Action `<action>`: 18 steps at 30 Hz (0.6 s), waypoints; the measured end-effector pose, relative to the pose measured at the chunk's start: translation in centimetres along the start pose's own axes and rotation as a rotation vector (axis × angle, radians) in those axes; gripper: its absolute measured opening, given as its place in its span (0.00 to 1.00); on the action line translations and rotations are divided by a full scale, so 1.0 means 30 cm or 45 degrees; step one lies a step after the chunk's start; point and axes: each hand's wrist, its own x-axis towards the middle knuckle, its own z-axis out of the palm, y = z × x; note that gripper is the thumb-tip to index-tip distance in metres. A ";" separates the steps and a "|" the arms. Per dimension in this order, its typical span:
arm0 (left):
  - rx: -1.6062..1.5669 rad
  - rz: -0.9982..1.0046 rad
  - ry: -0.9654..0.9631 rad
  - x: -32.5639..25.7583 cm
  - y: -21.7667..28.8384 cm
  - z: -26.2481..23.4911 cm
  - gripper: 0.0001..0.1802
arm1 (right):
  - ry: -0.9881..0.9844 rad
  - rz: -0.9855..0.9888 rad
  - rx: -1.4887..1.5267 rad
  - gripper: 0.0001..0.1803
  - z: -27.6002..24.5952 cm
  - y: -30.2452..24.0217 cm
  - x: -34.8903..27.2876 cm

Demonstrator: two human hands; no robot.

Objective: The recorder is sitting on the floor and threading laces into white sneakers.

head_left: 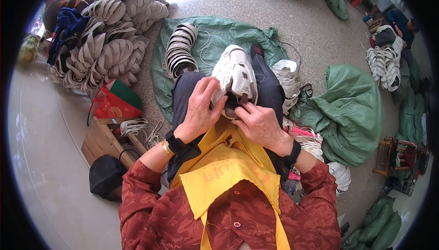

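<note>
A white sneaker (234, 69) with a dark inside rests between my knees, its toe pointing away from me and its opening toward me. My left hand (201, 108) curls against the shoe's left side, thumb near the opening. At the opening's right edge, my right hand (260, 124) pinches the collar between thumb and fingers. What lies inside the shoe is mostly hidden by shadow and my fingers. A pale lace or cord (206, 46) lies on the green sheet (162, 83) beyond my knees.
A curved stack of grey-white shoe pieces (179, 49) stands on the sheet, with a large heap of similar pieces (112, 44) at far left. A wooden stool (107, 138) and black bag (105, 177) sit left; a green sack (345, 113) and white shoe pieces (287, 81) lie right.
</note>
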 end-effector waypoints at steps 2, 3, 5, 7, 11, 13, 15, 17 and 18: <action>0.004 -0.017 0.011 -0.038 -0.007 0.006 0.15 | -0.041 -0.024 -0.026 0.15 0.019 0.004 -0.001; 0.010 -0.038 0.013 -0.052 -0.007 0.005 0.14 | -0.036 -0.048 -0.024 0.15 0.026 0.007 0.000; 0.041 -0.028 0.023 -0.053 -0.008 0.008 0.14 | -0.024 -0.070 -0.011 0.15 0.029 0.009 0.000; 0.067 -0.046 0.029 -0.051 0.001 0.009 0.13 | -0.009 -0.075 0.008 0.14 0.023 0.013 0.003; 0.104 -0.079 0.034 -0.040 0.022 0.010 0.13 | 0.107 -0.080 0.136 0.18 0.016 0.023 -0.008; 0.116 -0.066 0.042 -0.037 0.019 0.009 0.13 | 0.360 -0.127 0.321 0.20 0.019 0.037 -0.015; 0.122 -0.047 0.039 -0.024 0.009 0.006 0.13 | 0.398 -0.046 0.270 0.21 -0.016 0.041 -0.019; 0.153 -0.054 0.057 -0.018 0.014 0.011 0.12 | 0.398 -0.020 0.181 0.26 -0.037 0.049 0.001; 0.166 -0.053 0.066 -0.010 0.020 0.017 0.12 | 0.393 -0.017 0.135 0.28 -0.047 0.051 0.023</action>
